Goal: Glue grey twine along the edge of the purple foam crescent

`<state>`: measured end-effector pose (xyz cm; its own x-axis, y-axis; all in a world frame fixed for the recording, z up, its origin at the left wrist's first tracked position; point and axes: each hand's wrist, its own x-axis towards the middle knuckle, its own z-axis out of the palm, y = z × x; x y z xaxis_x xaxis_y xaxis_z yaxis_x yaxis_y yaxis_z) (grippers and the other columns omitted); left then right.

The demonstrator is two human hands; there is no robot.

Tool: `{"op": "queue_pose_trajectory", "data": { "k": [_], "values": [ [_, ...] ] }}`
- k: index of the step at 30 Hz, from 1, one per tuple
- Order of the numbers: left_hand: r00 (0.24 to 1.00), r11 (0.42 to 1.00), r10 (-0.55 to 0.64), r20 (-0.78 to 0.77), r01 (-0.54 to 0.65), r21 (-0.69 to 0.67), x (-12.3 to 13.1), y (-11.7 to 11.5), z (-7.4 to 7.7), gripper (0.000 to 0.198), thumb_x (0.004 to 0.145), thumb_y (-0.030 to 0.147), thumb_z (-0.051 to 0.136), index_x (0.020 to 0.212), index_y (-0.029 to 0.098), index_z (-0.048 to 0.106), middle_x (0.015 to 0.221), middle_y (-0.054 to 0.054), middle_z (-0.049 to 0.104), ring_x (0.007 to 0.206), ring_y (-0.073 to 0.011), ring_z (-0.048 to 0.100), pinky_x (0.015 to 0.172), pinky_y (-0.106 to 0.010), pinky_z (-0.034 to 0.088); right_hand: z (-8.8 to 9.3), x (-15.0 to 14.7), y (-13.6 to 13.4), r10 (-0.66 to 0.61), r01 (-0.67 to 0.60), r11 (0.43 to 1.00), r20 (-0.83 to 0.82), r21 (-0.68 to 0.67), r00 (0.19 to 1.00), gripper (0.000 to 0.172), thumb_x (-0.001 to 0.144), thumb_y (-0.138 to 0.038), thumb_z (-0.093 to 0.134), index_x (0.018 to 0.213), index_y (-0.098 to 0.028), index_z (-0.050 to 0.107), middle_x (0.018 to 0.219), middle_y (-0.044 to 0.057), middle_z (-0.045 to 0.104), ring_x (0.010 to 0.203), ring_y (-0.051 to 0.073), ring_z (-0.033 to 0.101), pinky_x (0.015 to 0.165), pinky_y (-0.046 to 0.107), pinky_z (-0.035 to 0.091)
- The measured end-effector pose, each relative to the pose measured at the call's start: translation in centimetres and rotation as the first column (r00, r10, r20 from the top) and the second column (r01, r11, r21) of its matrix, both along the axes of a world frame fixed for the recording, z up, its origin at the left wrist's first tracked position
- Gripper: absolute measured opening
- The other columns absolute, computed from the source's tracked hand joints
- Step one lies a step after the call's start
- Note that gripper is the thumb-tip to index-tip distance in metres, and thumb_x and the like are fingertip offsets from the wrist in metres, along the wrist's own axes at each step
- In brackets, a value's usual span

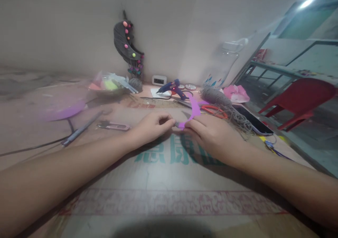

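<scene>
A curved purple strip point(194, 107), like a crescent, rises from between the fingers of my right hand point(211, 134), which is closed on it near its lower end. The strip's tip carries a small grey wrapping point(177, 124), seemingly of yarn. My left hand point(153, 125) pinches at that grey tip with thumb and index finger, the fingers curled. Just beyond my right hand lie red-handled scissors point(214, 111) and a tangled skein of grey yarn point(224, 102). Whether a strand runs from the skein to my fingers is too blurred to tell.
Behind my hands are a blue glue gun point(171, 87), a small clock point(159, 80) and a bowl point(105, 88) of colourful pieces. Thread snips point(113, 125) lie left, a phone point(252, 120) right. A decorated grey moon point(126, 42) hangs on the wall. A clear jug point(220, 67) stands behind.
</scene>
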<state>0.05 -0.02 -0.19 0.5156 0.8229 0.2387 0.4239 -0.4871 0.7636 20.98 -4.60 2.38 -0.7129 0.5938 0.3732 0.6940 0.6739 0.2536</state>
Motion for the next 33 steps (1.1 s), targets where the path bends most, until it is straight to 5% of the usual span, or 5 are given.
{"op": "queue_pose_trajectory", "data": {
  "k": [7, 15, 25, 33],
  "values": [
    [0.996, 0.996, -0.085, -0.032, 0.085, 0.013, -0.1, 0.2, -0.3, 0.029, 0.086, 0.034, 0.045, 0.068, 0.017, 0.059, 0.062, 0.002, 0.054, 0.061, -0.0125, 0.048, 0.056, -0.023, 0.033, -1.0, -1.3, 0.6, 0.125, -0.133, 0.991, -0.194, -0.031, 0.973, 0.029, 0.096, -0.028, 0.041, 0.087, -0.015, 0.065, 0.074, 0.006, 0.065, 0.069, 0.016, 0.056, 0.063, 0.027, 0.04],
    [0.994, 0.989, -0.111, 0.02, 0.113, -0.094, -0.1, 0.3, -0.4, 0.03, 0.087, 0.038, 0.044, 0.071, 0.017, 0.059, 0.064, 0.001, 0.057, 0.062, -0.0132, 0.052, 0.059, -0.024, 0.036, 0.0, 0.1, 1.8, -0.059, -0.009, 0.979, -0.322, -0.205, 0.945, 0.016, 0.09, -0.022, 0.05, 0.083, -0.018, 0.064, 0.08, 0.004, 0.068, 0.073, 0.014, 0.058, 0.067, 0.026, 0.04],
    [0.992, 0.98, -0.12, 0.042, 0.125, -0.155, -0.3, 0.4, -0.4, 0.032, 0.087, 0.04, 0.044, 0.073, 0.015, 0.059, 0.066, -0.001, 0.058, 0.063, -0.0132, 0.053, 0.061, -0.025, 0.04, 0.3, 0.5, 1.9, -0.096, -0.041, 0.937, -0.368, -0.346, 0.925, 0.01, 0.084, -0.014, 0.055, 0.085, -0.016, 0.064, 0.081, 0.004, 0.066, 0.073, 0.013, 0.057, 0.066, 0.025, 0.042],
    [0.984, 0.975, -0.176, 0.017, 0.177, -0.134, -0.3, 0.3, -0.1, 0.029, 0.087, 0.035, 0.043, 0.07, 0.016, 0.056, 0.064, 0.001, 0.056, 0.062, -0.0119, 0.051, 0.06, -0.024, 0.038, -0.3, 0.3, 2.2, -0.078, -0.062, 0.94, -0.389, -0.335, 0.918, 0.01, 0.085, -0.017, 0.055, 0.084, -0.017, 0.065, 0.08, 0.004, 0.065, 0.073, 0.014, 0.056, 0.065, 0.025, 0.041]
  ]
}}
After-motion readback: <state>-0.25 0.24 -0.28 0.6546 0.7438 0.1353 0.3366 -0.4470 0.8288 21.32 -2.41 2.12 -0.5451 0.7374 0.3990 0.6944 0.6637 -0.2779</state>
